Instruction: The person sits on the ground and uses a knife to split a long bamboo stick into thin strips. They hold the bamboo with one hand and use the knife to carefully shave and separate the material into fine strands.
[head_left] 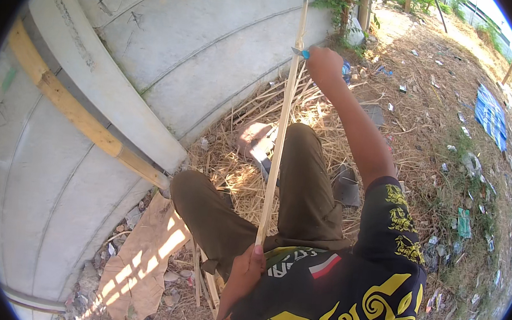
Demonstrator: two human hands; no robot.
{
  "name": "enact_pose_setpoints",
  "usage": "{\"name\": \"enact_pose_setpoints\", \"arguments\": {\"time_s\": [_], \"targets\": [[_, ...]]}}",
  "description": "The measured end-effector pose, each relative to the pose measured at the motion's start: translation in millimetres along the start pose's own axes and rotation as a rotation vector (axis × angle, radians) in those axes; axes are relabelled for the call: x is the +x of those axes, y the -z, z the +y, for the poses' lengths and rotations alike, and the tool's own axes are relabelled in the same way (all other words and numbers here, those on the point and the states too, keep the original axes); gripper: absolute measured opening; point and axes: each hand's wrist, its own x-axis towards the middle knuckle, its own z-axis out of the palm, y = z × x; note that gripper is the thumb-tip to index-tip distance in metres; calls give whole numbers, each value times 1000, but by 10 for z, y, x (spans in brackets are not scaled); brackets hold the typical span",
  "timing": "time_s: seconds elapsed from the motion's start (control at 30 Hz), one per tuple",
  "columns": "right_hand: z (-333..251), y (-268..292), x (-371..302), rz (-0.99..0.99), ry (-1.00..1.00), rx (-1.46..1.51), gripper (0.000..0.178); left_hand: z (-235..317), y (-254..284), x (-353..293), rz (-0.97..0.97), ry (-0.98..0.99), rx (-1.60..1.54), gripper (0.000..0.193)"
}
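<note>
A long pale bamboo strip (282, 132) runs from my lap up past my right knee, its far end in front of the concrete wall. My left hand (248, 264) grips its near end, close to my belly, with the thumb lying on the strip. Out at arm's length, my right hand (325, 66) is closed round a knife (302, 53) with a blue-green handle. The knife's short blade lies across the strip just below a node. Most of the handle is hidden inside my fist.
Bamboo shavings and thin strips (247, 187) cover the ground between my legs. On the left stand concrete panels (174, 49) and a leaning bamboo pole (84, 108). Flattened cardboard (137, 265) lies near my left knee. A blue striped sheet (491, 116) and litter lie at right.
</note>
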Motion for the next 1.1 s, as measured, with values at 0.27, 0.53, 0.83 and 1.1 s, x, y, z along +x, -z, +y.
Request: {"name": "enact_pose_setpoints", "arguments": {"time_s": [0.27, 0.53, 0.83, 1.1], "targets": [[295, 128, 39, -10, -75, 178, 20, -65, -29, 26, -18, -12, -72, 50], [-218, 141, -1287, -117, 234, 223, 13, 220, 14, 422, -37, 26, -391, 42], [-610, 396, -2189, 79, 396, 562, 17, 629, 53, 694, -69, -29, -513, 42], [-682, 620, -1527, 216, 163, 533, 16, 670, 6, 509, -42, -94, -467, 43]]}}
